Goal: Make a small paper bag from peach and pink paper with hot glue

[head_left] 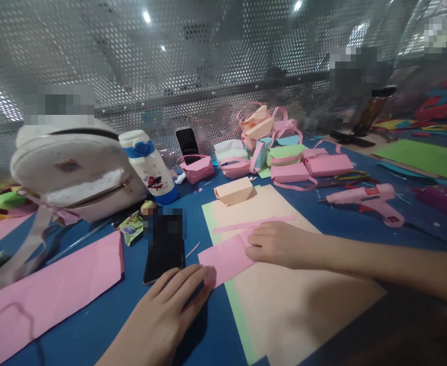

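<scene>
A small rectangle of pink paper (223,262) lies in front of me, partly over a peach sheet with a green sheet showing beneath. My left hand (173,305) pinches its lower left corner between thumb and fingertips. At the paper's right end, the bent fingers of my right hand (279,245) are closed on it and cover that end. Just beyond lies a thin pink paper strip (233,225). A folded peach paper box shape (234,192) rests at the far end of the peach sheet (284,305).
Several small paper bags (292,173) stand at the back. A pink hot glue gun (372,199) lies right. Left are a black phone (165,249), a white bottle (147,168), a white backpack (78,173) and a large pink sheet (59,295). A perforated metal screen (208,56) stands behind.
</scene>
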Motion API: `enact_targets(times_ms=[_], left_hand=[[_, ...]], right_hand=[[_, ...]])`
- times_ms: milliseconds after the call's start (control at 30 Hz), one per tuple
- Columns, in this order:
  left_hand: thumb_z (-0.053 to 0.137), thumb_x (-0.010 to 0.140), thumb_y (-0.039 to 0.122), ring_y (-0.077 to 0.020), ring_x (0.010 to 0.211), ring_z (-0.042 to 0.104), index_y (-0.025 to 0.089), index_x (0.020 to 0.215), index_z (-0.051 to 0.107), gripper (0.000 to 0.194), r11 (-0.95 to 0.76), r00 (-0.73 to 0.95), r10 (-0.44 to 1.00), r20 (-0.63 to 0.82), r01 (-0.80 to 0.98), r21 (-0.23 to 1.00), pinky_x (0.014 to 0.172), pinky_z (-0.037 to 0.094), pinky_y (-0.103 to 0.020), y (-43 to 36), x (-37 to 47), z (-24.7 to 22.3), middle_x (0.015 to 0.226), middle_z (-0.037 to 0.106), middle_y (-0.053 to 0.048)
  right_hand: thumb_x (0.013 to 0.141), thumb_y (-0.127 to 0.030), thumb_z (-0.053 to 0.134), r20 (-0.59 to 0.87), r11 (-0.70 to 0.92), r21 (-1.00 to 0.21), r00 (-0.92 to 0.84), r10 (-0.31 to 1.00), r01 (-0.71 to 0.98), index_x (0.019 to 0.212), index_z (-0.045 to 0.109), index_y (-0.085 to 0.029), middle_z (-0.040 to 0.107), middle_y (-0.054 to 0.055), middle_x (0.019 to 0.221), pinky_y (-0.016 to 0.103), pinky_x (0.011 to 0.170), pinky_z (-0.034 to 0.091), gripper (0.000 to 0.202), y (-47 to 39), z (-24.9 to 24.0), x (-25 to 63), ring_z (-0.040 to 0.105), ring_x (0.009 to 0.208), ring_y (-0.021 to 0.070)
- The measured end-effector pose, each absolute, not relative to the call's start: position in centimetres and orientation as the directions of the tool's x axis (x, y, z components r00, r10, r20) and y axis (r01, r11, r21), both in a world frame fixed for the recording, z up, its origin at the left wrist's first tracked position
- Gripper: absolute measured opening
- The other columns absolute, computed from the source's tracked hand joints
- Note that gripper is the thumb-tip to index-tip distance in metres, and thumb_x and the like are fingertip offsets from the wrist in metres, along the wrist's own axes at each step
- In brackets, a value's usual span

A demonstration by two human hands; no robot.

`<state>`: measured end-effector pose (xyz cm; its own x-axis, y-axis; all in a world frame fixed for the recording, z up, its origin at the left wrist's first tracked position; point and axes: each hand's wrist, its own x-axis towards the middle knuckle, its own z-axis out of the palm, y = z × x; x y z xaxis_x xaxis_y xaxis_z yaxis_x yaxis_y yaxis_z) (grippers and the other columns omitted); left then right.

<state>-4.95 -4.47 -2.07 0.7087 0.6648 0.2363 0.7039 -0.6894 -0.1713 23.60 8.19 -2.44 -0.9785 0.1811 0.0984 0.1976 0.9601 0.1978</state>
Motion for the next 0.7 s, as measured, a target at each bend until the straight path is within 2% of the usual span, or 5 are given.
enact_targets(times_ms=[100, 200, 300, 467, 700], left_hand=[[0.036, 0.092, 0.007, -0.0252, 0.119, 0.057, 0.022, 0.134, 0.055, 0.048, -0.700, 0.705, 0.669, 0.235, 0.704, -0.116, 0.095, 0.048, -0.038, -4.7, -5.3, -2.2, 0.136, 0.060, -0.008], [0.037, 0.090, 0.006, -0.0231, 0.115, 0.061, 0.023, 0.134, 0.056, 0.050, -0.700, 0.700, 0.667, 0.254, 0.706, -0.105, 0.096, 0.051, -0.036, -4.8, -5.4, -2.6, 0.134, 0.062, -0.006], [0.039, 0.091, 0.007, -0.0220, 0.116, 0.062, 0.022, 0.134, 0.056, 0.048, -0.691, 0.698, 0.659, 0.281, 0.709, -0.140, 0.098, 0.050, -0.033, -5.0, -5.5, -2.9, 0.132, 0.064, -0.006], [0.040, 0.092, 0.011, -0.0197, 0.118, 0.061, 0.020, 0.135, 0.056, 0.046, -0.722, 0.752, 0.617, 0.231, 0.658, -0.214, 0.099, 0.049, -0.029, -5.0, -5.5, -2.4, 0.133, 0.064, -0.004], [0.036, 0.094, 0.011, -0.0183, 0.123, 0.057, 0.023, 0.134, 0.056, 0.046, -0.686, 0.710, 0.658, 0.250, 0.703, -0.188, 0.103, 0.044, -0.031, -5.2, -5.3, -2.5, 0.137, 0.061, 0.000]], right_hand=[[0.093, -0.007, 0.049, 0.154, 0.934, 0.247, -0.962, 0.225, 0.258, 0.089, 0.057, -0.018, 0.059, 0.001, 0.078, 0.031, 0.059, 0.028, 0.015, 7.6, -2.1, 23.6, 0.045, 0.067, 0.0167], [0.095, -0.006, 0.045, 0.314, 0.876, 0.308, -0.909, 0.275, 0.372, 0.091, 0.060, -0.016, 0.062, 0.006, 0.084, 0.033, 0.065, 0.031, 0.018, 5.9, -1.9, 23.7, 0.050, 0.075, 0.0193], [0.096, -0.008, 0.044, 0.405, 0.894, 0.274, -0.885, 0.228, 0.355, 0.112, 0.061, -0.011, 0.063, 0.008, 0.088, 0.035, 0.069, 0.034, 0.024, 3.8, -2.5, 23.6, 0.052, 0.079, 0.0212], [0.095, -0.034, 0.056, 0.262, 0.931, 0.005, -0.899, 0.351, 0.365, 0.133, 0.053, -0.013, 0.064, 0.008, 0.093, 0.037, 0.074, 0.038, 0.044, 2.3, -3.7, 23.9, 0.052, 0.082, 0.0230], [0.099, -0.023, 0.046, 0.222, 0.897, -0.086, -0.869, 0.442, 0.434, 0.135, 0.054, -0.018, 0.064, 0.008, 0.092, 0.035, 0.070, 0.036, 0.038, 3.8, -3.4, 26.8, 0.053, 0.080, 0.0232]])
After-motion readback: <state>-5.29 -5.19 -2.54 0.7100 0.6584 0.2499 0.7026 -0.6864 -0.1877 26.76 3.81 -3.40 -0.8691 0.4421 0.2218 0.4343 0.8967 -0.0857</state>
